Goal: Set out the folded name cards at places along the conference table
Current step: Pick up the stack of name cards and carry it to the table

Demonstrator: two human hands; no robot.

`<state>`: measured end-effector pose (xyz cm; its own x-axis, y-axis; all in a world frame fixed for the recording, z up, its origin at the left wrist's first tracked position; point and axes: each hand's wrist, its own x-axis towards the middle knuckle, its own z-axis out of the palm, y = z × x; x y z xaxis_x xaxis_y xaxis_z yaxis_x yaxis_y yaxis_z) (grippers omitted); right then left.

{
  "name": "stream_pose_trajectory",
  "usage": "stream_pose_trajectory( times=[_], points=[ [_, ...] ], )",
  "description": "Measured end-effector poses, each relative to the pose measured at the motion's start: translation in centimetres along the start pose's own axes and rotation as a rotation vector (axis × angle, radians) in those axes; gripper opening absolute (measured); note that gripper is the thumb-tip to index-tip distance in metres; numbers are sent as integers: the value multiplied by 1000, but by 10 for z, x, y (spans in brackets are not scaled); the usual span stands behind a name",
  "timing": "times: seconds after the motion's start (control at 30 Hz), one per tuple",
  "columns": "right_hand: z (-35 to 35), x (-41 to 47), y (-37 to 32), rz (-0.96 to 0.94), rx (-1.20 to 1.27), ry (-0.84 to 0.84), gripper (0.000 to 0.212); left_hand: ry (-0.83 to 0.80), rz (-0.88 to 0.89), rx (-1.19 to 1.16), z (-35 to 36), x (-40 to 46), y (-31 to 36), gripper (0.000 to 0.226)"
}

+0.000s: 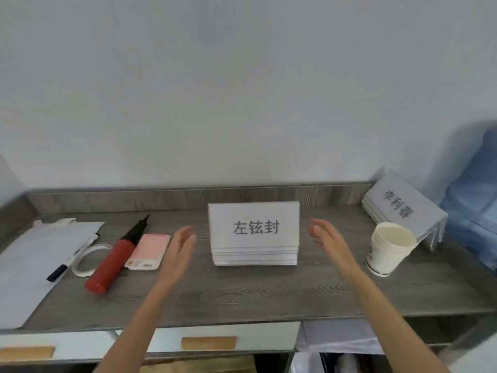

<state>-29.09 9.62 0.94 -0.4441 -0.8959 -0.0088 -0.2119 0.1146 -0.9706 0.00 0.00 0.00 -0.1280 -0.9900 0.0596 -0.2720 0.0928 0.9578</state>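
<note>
A stack of several clear name card holders stands in the middle of a grey wood-grain counter; the front card is white with dark characters. My left hand is open just left of the stack, palm facing it, not touching. My right hand is open just right of the stack, also apart from it. A second stack of name card holders lies tilted at the back right corner.
Left of my hands lie a pink notepad, a red and black hand pump, a tape ring, a marker and white papers. A stack of white paper cups leans at the right. Drawers sit below the counter edge.
</note>
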Motion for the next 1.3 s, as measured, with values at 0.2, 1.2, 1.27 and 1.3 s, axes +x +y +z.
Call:
stream_pose_trajectory(
  times=[0.2, 1.2, 1.27, 1.3],
  points=[
    [43, 29, 19, 98, -13, 2, 64, -188, -155, 13, 33, 40, -10, 71],
    [95, -27, 1, -167, 148, -368, 37, 459, -67, 200, -8, -126, 11, 30],
    [106, -50, -7, -198, 173, -555, 30, 674, -131, 220, -12, -175, 12, 29],
    [114, -68, -11, -199, 182, -680, 27, 818, -182, 248, -13, -208, 12, 33]
  ],
)
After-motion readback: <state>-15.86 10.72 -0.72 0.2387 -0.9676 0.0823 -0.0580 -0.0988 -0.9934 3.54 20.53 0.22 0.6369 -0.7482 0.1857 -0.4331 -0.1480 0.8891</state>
